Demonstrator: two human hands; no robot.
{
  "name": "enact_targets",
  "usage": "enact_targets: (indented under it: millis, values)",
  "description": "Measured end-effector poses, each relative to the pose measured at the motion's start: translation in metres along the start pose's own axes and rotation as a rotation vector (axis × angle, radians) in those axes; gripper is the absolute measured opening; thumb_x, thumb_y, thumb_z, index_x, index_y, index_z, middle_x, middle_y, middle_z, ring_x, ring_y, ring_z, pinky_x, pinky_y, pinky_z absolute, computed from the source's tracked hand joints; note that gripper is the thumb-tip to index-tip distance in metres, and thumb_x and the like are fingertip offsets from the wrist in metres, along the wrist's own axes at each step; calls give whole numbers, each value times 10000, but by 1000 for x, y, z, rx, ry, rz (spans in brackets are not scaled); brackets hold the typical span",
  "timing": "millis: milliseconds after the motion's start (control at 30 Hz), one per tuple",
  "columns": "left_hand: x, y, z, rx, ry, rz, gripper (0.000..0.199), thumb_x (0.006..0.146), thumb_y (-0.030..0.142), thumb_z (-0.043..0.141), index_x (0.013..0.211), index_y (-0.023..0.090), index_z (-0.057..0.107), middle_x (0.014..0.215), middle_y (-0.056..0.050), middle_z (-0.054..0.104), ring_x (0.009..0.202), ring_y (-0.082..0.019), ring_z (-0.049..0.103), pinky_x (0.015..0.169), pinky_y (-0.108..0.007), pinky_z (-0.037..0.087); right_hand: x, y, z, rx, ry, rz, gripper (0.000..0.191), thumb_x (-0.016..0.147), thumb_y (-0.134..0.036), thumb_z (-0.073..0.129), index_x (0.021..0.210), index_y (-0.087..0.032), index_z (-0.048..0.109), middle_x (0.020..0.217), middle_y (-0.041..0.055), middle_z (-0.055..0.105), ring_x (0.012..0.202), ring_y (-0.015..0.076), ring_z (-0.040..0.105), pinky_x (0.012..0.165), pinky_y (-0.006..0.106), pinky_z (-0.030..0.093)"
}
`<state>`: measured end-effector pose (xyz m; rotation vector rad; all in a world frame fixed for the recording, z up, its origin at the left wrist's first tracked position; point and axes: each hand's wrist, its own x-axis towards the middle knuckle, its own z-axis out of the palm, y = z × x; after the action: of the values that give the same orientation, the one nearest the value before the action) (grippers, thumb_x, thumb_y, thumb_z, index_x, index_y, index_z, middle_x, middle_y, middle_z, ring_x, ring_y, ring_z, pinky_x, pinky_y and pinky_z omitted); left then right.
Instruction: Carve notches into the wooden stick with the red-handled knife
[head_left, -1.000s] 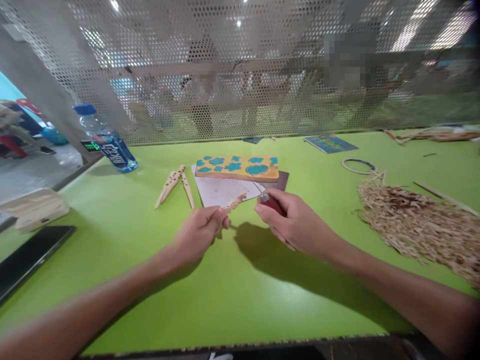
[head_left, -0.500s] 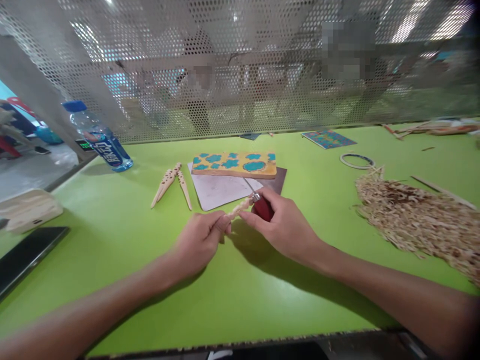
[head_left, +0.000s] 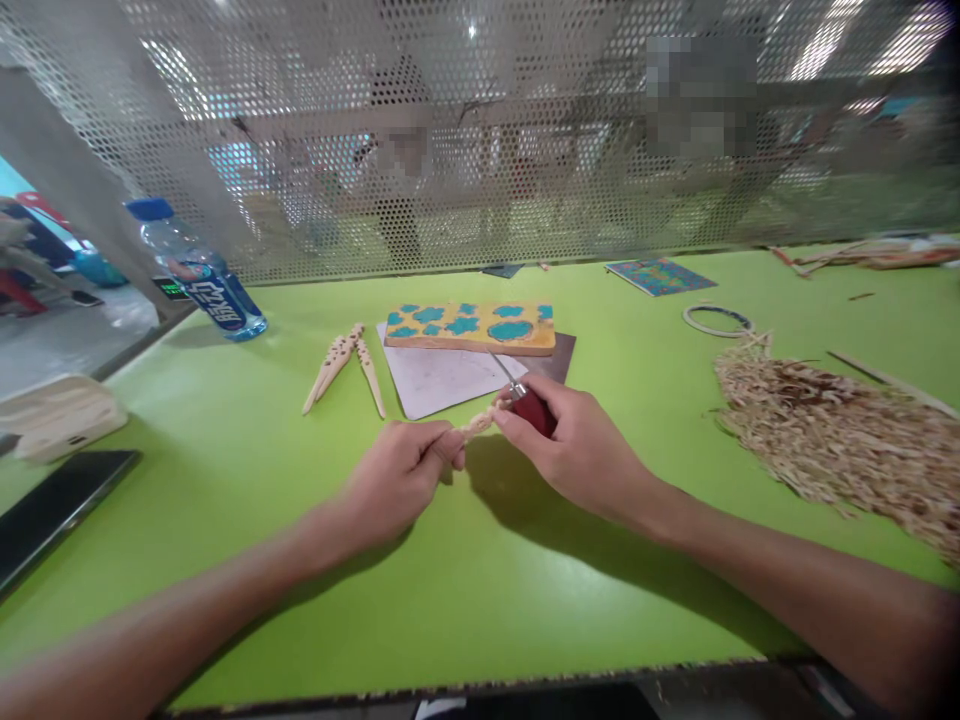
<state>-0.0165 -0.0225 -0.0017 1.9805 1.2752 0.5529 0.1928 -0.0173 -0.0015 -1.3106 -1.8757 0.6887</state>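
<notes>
My left hand (head_left: pixel 397 478) pinches one end of a thin, pale carved wood strip (head_left: pixel 480 422), and the fingers hide that end. My right hand (head_left: pixel 577 447) grips a red-handled carving tool (head_left: pixel 534 412), whose slim metal blade (head_left: pixel 505 372) points up and away from me. The hand's fingertips are at the strip's other end, and the blade lies just above the strip, with no clear contact visible. Two pointed, pierced wooden pieces (head_left: pixel 341 366) lie left of my hands, on the green table (head_left: pixel 465 600).
Ahead lie a teal-and-yellow painted board (head_left: pixel 471 328) on white (head_left: pixel 435 382) and brown sheets (head_left: pixel 561 355). A pile of wood shavings (head_left: pixel 832 440) lies right, near a cane ring (head_left: pixel 716 320). A water bottle (head_left: pixel 199 283), phone (head_left: pixel 52 505) and perforated metal screen (head_left: pixel 450 150) surround the table.
My hands have come closer together. The right hand has moved onto the strip's far end, and the tool's blade now stands more upright. The view has shifted slightly.
</notes>
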Motion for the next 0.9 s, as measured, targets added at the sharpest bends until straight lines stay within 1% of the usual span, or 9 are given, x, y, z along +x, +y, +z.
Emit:
enact_targets:
  millis: [100, 167, 267, 333, 467, 567, 633, 767, 900]
  values:
    - [3, 0, -4, 31, -48, 13, 431, 1018, 426, 427, 782, 152, 661, 532, 41, 456, 497, -97, 386, 508, -225, 294, 3, 1, -3, 1, -42, -12, 186, 908, -371, 649, 897, -185, 651, 796, 6, 667, 691, 154, 571, 637, 291, 420]
    - [4, 0, -11, 62, -60, 10, 424, 1002, 456, 471, 809, 150, 695, 568, 22, 537, 514, -103, 436, 507, -228, 309, 5, 1, -4, 9, -62, 50, 197, 904, -371, 653, 831, -190, 634, 712, -6, 632, 631, 142, 551, 584, 278, 411]
    - [8, 1, -27, 138, 55, 41, 286, 931, 407, 620, 874, 165, 763, 663, -6, 662, 555, -105, 481, 521, -228, 324, 7, 2, -6, 133, -148, 264, 260, 927, -413, 614, 773, -208, 573, 526, -54, 515, 444, 116, 473, 433, 251, 359]
    - [11, 0, -37, 113, 153, 66, 187, 857, 334, 718, 818, 158, 766, 665, -16, 686, 558, -100, 498, 523, -220, 350, 7, 2, -8, 248, -243, 395, 300, 938, -444, 591, 748, -216, 549, 454, -72, 471, 354, 105, 420, 355, 236, 321]
    - [16, -5, -45, -469, 322, -75, 202, 766, 308, 823, 816, 136, 729, 660, -7, 686, 527, -87, 584, 496, -182, 452, 3, -3, -9, 362, -400, 515, 330, 945, -447, 567, 718, -208, 563, 410, -72, 450, 318, 87, 376, 311, 205, 277]
    - [18, -9, -40, -753, 381, -46, 217, 794, 300, 819, 833, 108, 723, 727, -17, 698, 571, -55, 612, 534, -128, 489, -3, -11, -9, 362, -603, 555, 353, 953, -493, 536, 750, -208, 576, 442, -70, 469, 321, 86, 366, 318, 217, 275]
    - [19, -10, -36, -737, 344, -29, 226, 828, 296, 798, 833, 89, 709, 727, -22, 687, 550, -39, 590, 489, -107, 457, -6, -14, -10, 219, -605, 432, 337, 949, -520, 548, 828, -209, 592, 562, -44, 570, 384, 97, 428, 369, 236, 310]
    - [19, -9, -34, -564, 266, -36, 269, 940, 313, 676, 786, 98, 623, 640, 0, 622, 463, -32, 526, 401, -117, 387, -8, -13, -19, -216, -341, 10, 289, 987, -462, 520, 914, -202, 624, 727, 9, 657, 596, 144, 523, 545, 280, 345]
    - [17, -2, -35, -481, 234, 15, 209, 969, 293, 614, 846, 141, 542, 689, -12, 679, 395, -48, 520, 343, -147, 363, -13, -12, -23, -345, -435, -178, 256, 1015, -350, 489, 962, -198, 688, 828, 41, 720, 676, 166, 577, 615, 301, 349]
